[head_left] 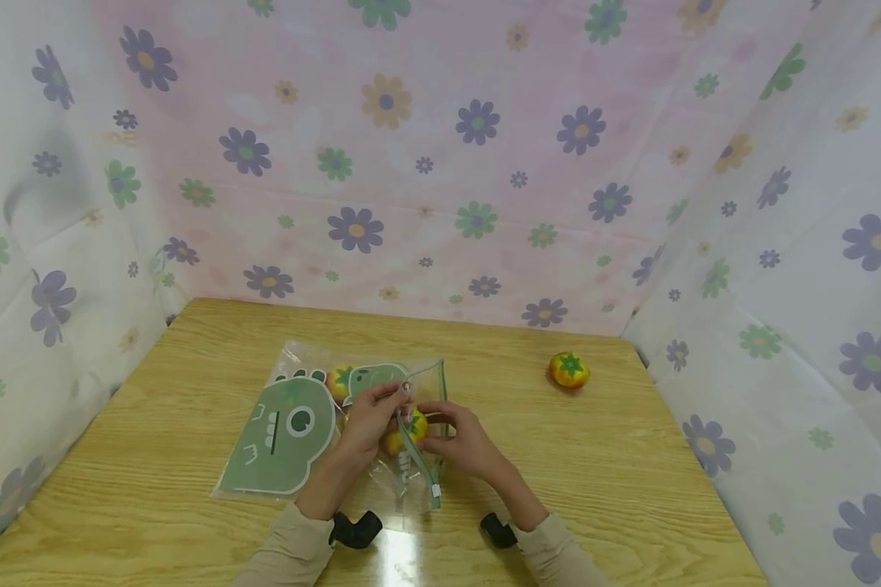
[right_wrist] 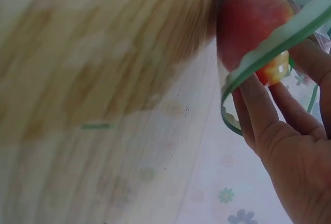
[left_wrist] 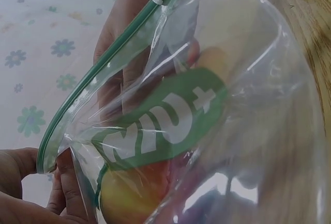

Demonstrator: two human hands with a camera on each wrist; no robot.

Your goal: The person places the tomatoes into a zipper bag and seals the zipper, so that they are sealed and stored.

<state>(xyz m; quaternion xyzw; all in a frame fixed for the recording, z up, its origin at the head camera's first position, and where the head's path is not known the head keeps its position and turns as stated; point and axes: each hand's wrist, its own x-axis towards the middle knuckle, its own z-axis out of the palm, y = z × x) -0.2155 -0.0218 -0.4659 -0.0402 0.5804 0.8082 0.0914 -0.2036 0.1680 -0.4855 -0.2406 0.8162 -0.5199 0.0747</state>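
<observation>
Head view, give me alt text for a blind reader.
A left hand pinches a clear, green-printed zip bag while the right hand holds a yellow fruit at its opening. Another fruit lies farther right on the wooden table.

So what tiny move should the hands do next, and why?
I'd guess the right hand should ease the red-and-yellow fruit deeper into the clear bag, because it holds that fruit close to the green rim, which the left hand pinches.

bag (head_left: 260, 428): on table (head_left: 631, 465), left of centre
back fruit (head_left: 338, 381): in bag, beyond my left hand (head_left: 367, 424)
near fruit (head_left: 417, 423): bag's mouth, between left hand and right hand (head_left: 468, 440)
loose fruit (head_left: 569, 371): on table, right rear
curtain (head_left: 418, 200): behind table
</observation>
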